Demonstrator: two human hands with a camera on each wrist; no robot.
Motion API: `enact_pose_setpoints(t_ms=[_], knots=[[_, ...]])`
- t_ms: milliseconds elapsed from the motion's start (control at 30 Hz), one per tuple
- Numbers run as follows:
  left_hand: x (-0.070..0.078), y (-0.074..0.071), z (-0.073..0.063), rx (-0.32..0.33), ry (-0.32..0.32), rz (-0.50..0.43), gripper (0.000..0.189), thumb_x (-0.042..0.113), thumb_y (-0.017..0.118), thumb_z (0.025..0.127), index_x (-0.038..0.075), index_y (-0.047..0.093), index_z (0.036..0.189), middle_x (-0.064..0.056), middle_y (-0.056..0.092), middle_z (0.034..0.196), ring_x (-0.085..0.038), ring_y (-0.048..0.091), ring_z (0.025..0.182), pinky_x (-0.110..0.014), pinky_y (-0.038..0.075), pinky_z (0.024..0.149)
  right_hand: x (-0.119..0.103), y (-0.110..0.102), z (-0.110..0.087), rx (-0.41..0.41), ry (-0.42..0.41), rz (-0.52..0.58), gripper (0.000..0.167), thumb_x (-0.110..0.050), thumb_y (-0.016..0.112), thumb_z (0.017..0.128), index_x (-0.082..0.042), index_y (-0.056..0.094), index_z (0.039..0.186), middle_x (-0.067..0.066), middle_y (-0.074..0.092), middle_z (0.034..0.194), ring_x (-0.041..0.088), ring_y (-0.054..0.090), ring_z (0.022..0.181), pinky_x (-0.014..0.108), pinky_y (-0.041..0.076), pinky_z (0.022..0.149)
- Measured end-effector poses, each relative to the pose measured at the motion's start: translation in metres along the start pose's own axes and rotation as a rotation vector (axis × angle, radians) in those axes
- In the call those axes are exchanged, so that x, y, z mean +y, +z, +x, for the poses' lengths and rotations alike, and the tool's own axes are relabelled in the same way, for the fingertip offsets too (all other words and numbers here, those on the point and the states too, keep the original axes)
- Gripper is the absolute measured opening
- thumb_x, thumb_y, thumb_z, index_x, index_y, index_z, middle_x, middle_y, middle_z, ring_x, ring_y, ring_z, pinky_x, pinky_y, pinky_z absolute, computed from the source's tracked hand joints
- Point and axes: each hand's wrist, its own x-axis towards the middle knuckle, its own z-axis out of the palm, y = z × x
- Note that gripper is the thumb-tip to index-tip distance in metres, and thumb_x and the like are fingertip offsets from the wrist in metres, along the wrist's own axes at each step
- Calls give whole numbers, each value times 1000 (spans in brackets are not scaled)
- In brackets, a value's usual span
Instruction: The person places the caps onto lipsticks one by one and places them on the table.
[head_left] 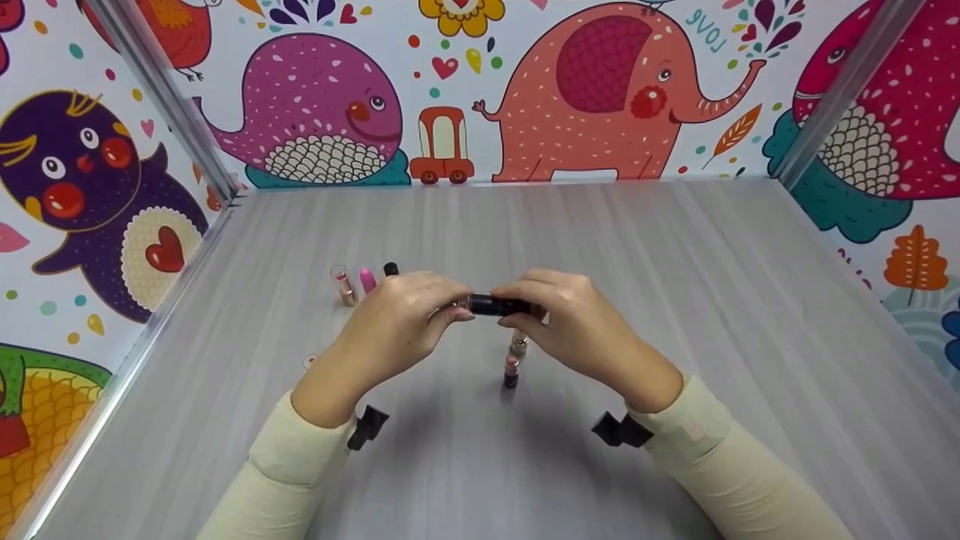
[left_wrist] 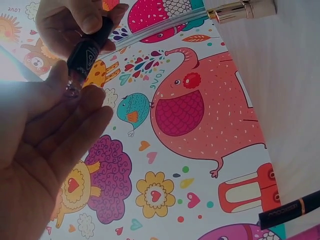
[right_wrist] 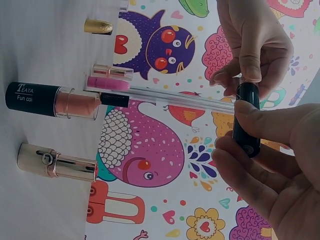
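Both hands meet over the table, holding one lipstick with a black tube (head_left: pixel 491 304) level between them. My left hand (head_left: pixel 405 311) pinches its clear end between thumb and fingertips; that end shows as a see-through part (left_wrist: pixel 73 89) in the left wrist view. The right hand (head_left: pixel 574 319) pinches the black end with thumb and fingers, its other fingers spread loosely below in the right wrist view. Just below the right hand stand a gold lipstick (head_left: pixel 519 343) and a black-based lipstick (right_wrist: pixel 35 99) with a peach bullet under a clear cap.
Beyond the left hand stand a clear-capped lipstick (head_left: pixel 344 288), a pink lipstick (head_left: pixel 367 280) and a black tube (head_left: pixel 391 268). A small item (head_left: pixel 309 361) is partly hidden by the left wrist. Printed panels (head_left: pixel 600 97) border the grey table (head_left: pixel 675 247).
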Motion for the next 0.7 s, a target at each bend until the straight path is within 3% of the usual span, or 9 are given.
enact_pose_setpoints(t_ms=[400,700], knots=[[-6,2,-1,6,5,-4,18,12,82,95,1,79,108,-9,79,99,-22,75,90,-35,64,77,5,0,0,-28,77,44,27,-1,88,86,-5,79,111,3,75,95,12,69,76,26,60,69],[-8,0,0,16,-25,7,20,13,83,93,2,79,109,-9,80,100,-23,76,89,-34,64,78,11,-7,1,-42,139,-7,26,-5,90,86,-9,80,111,2,77,100,11,71,77,26,61,70]])
